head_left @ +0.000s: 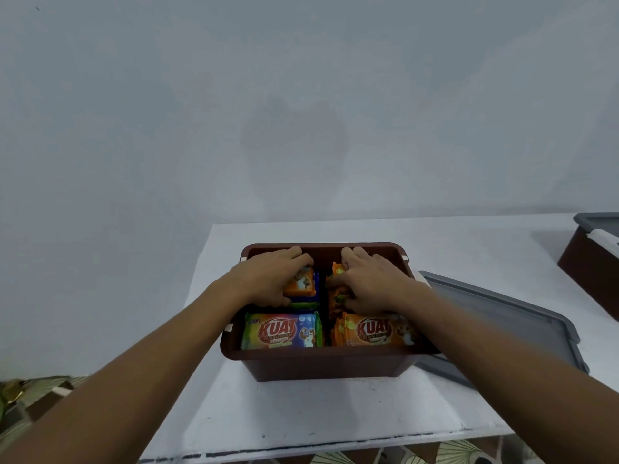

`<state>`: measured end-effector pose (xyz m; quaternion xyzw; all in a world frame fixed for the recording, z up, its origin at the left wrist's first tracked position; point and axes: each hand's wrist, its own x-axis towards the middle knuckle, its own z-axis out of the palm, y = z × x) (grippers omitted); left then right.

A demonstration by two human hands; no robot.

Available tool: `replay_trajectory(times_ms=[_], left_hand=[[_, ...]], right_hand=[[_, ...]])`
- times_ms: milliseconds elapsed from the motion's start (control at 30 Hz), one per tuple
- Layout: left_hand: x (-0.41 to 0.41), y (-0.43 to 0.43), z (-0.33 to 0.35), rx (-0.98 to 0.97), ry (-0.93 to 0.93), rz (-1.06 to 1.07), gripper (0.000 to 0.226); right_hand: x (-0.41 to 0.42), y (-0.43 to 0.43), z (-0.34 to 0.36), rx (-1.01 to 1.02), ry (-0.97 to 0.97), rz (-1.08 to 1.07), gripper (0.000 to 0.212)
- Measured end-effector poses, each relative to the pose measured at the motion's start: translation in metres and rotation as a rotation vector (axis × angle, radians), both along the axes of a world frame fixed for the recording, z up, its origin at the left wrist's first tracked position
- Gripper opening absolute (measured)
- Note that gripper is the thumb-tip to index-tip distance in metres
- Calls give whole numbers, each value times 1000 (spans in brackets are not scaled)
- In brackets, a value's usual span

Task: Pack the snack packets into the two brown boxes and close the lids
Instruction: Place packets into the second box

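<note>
A brown box point(321, 361) stands open in the middle of the white table, holding several snack packets. A green "KUAT" packet point(281, 331) lies at its front left and an orange "KUAT" packet point(376, 331) at its front right. My left hand point(268, 279) reaches into the back left of the box, fingers curled over an orange packet point(301, 283) on top of a stack. My right hand point(368, 283) grips orange packets point(336, 293) at the back right. A second brown box point(586, 262) with a grey lid on it stands at the right edge.
A loose grey lid point(509, 319) lies on the table, leaning against the open box's right side. The white table's point(301, 413) front edge runs along the bottom; patterned floor shows below it and at the lower left. A plain wall stands behind.
</note>
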<state>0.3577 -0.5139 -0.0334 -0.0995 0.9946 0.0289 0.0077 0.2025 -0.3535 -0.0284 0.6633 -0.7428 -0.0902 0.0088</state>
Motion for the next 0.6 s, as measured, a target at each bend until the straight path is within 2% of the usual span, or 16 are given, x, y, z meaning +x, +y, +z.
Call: replay_trajectory(times_ms=[267,467,600], left_hand=[[6,-4,-2,-41,3,24,75],[6,-5,-1,-39,0,41,77],[8,-4,1,-63,-25,39,81]], right_hand=[[7,-6,-8,14,58,-96,55],[-17,5,1,24,-111,-1,56],[-24,6,3,14,-134,11,57]])
